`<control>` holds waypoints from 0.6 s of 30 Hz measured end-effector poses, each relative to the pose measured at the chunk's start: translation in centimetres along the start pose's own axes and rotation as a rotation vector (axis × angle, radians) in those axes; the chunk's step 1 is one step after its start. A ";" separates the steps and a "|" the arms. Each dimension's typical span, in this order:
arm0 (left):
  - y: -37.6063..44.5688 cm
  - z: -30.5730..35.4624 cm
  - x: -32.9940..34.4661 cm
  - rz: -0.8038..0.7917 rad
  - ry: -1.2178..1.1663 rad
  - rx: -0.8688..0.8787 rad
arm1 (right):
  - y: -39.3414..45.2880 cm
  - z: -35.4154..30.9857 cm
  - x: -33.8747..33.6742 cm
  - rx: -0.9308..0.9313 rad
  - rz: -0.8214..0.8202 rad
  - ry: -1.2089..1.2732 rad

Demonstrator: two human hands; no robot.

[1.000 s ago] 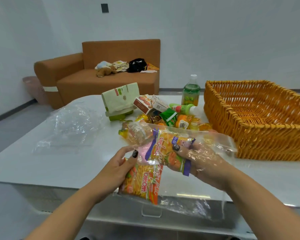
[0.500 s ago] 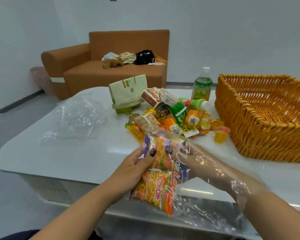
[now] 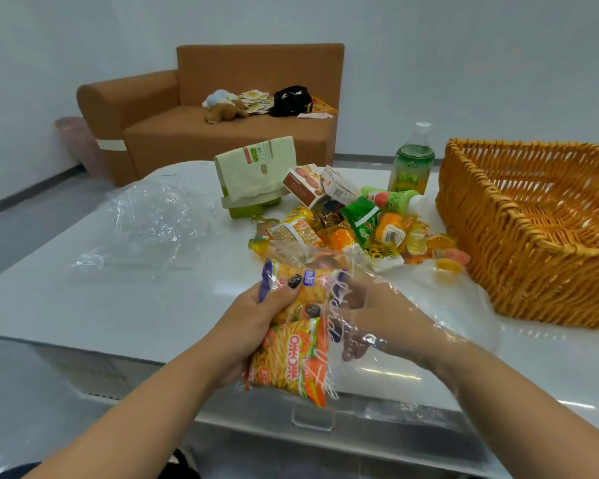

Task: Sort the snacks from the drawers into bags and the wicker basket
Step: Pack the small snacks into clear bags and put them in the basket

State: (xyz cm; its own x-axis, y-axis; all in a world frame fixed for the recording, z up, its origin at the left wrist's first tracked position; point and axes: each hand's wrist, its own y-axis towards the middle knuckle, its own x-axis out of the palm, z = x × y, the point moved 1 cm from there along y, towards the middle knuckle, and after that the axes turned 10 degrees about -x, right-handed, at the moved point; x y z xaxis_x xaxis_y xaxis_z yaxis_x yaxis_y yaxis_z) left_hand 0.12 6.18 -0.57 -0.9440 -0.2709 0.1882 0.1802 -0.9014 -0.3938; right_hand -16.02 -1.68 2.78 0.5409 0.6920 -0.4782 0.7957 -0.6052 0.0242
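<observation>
2 snack packets (image 3: pixel 291 326), in clear bag (image 3: pixel 412 305) at table (image 3: pixel 83 305) edge: left hand (image 3: pixel 253 326) pinches them through plastic; right hand (image 3: pixel 370 312) inside, fingers curled, grip unclear. We seat packets flat, then withdraw.

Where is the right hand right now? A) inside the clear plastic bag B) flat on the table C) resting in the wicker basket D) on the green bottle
A: the right hand is sheathed by the clear plastic bag up past the wrist, beside the snack packets.
</observation>
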 end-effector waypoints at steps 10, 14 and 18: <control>1.5 2.3 -8.0 0.395 -0.286 0.106 | 4.9 2.8 -4.3 -0.101 0.635 -0.259; 1.2 2.2 -11.0 0.488 -0.406 0.090 | 8.2 5.3 -1.5 -0.093 0.521 -0.378; 0.9 2.3 -11.9 0.484 -0.412 0.114 | 11.0 6.0 2.3 -0.160 0.367 -0.538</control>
State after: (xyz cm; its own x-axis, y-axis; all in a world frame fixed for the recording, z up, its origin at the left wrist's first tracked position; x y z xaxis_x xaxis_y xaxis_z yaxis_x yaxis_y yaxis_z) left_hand 12.15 7.80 -1.12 -0.5691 -0.7433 0.3516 0.6088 -0.6684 -0.4273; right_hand -7.66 -9.05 -3.30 0.6061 0.1344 -0.7839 0.6388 -0.6694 0.3791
